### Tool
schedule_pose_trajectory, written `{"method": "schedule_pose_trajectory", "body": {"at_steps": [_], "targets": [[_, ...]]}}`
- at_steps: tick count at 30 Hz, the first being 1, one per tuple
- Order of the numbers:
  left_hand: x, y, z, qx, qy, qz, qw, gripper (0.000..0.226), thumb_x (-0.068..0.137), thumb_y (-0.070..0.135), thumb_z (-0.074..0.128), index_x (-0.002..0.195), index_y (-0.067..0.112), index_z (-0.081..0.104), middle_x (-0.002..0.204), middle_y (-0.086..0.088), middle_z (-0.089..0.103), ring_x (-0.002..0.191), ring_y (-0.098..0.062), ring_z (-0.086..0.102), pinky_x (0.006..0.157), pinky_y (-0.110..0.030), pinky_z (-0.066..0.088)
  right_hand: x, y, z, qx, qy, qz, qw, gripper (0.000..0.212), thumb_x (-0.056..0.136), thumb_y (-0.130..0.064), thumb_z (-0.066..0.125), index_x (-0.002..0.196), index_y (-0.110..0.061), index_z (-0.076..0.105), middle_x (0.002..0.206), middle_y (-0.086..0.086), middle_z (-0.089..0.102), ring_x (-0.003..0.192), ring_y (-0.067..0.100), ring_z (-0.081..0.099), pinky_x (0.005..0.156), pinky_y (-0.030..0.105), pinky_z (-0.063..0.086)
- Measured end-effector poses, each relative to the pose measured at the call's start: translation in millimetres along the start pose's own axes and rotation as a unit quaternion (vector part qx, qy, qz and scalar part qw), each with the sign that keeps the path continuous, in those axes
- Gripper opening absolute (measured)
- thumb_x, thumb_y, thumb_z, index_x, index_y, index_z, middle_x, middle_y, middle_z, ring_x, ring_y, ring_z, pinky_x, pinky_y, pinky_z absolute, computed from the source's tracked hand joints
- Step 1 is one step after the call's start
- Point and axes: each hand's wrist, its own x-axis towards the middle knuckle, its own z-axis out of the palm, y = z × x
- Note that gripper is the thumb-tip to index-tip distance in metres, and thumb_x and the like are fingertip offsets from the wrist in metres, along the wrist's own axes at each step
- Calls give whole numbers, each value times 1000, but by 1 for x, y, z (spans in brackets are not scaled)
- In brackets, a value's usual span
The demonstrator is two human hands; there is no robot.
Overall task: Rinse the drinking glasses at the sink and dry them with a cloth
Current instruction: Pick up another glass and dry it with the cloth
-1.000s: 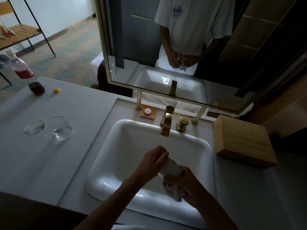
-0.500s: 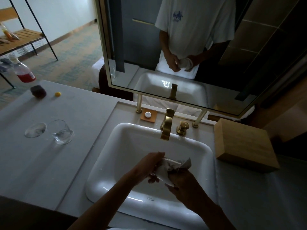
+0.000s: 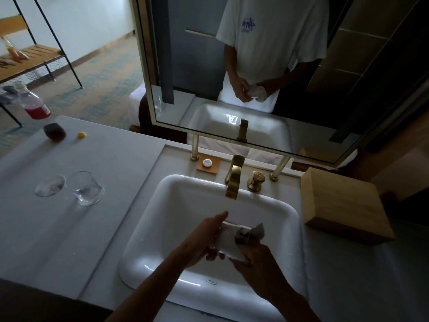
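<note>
Fingers [image 3: 214,253] of both hands curled round cloth-wrapped glass [image 3: 232,240] above sink [image 3: 176,196].

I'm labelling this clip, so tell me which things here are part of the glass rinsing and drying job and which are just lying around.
Part of the job:
left hand and right hand, both holding the cloth
two glasses on the counter
sink
faucet

Lying about:
red-liquid bottle
dark cup
small yellow thing
wooden box
</note>
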Motion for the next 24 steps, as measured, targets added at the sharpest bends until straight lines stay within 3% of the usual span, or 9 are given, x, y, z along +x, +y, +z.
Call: {"method": "schedule_pose_trajectory", "body": {"at_steps": [3,5,7,9,12,14,18,22,24], "targets": [[-2,2,-2,-25,-24,-64,997,62,94,67,44,110,11,65,79,-10,69,55,-17,56,46,-22,35,7,5,-3,-145,-41,-116,982,34,87,-5,68,121,-4,66,122,2,67,119,6,57,104,14,42],[-1,1,2,-26,26,-76,996,57,94,63,47,104,11,66,76,-10,67,52,-17,55,49,-23,34,7,5,1,-148,-23,-103,983,29,86,-8,68,115,-8,71,111,-2,71,107,8,64,93,13,50],[1,-5,7,-9,87,-56,995,41,96,57,49,96,19,66,74,-9,64,50,-17,57,47,-22,36,5,6,4,-28,-6,14,1000,21,82,-6,72,102,-12,75,88,-13,70,80,3,68,66,11,52],[2,-10,11,42,134,7,990,28,99,48,51,85,28,63,76,-6,60,54,-18,57,43,-21,38,9,7,1,157,-33,166,973,31,73,-6,81,102,-14,73,83,-5,70,67,8,65,56,17,52],[2,-13,11,160,159,136,965,27,100,41,53,87,19,62,76,-2,59,59,-11,56,42,-23,40,9,7,-5,459,-97,241,850,34,71,3,81,103,0,72,83,15,73,72,25,70,75,41,59],[2,-12,7,219,139,190,947,33,94,44,51,92,14,64,78,2,62,63,-5,57,49,-18,41,6,2,-5,519,-102,247,812,28,73,7,78,100,2,72,82,18,73,77,28,71,82,46,57],[2,-7,3,58,70,100,991,46,88,49,55,104,6,62,90,-13,60,67,-21,62,37,-24,43,1,-3,-3,213,-46,186,958,26,80,-1,74,99,-18,72,79,1,73,62,8,63,50,26,50],[2,-3,0,-46,-3,-69,997,60,93,61,52,117,7,65,98,-16,69,67,-18,66,43,-24,45,6,2,-2,-99,-72,-48,991,33,94,-5,60,126,-2,63,129,6,62,123,14,56,103,10,38],[3,-5,0,-40,2,-76,996,50,97,54,50,109,9,67,87,-11,72,62,-19,65,43,-24,44,7,2,-2,-115,-77,-102,985,31,96,-12,59,123,1,65,126,10,66,121,6,57,104,9,39]]}}
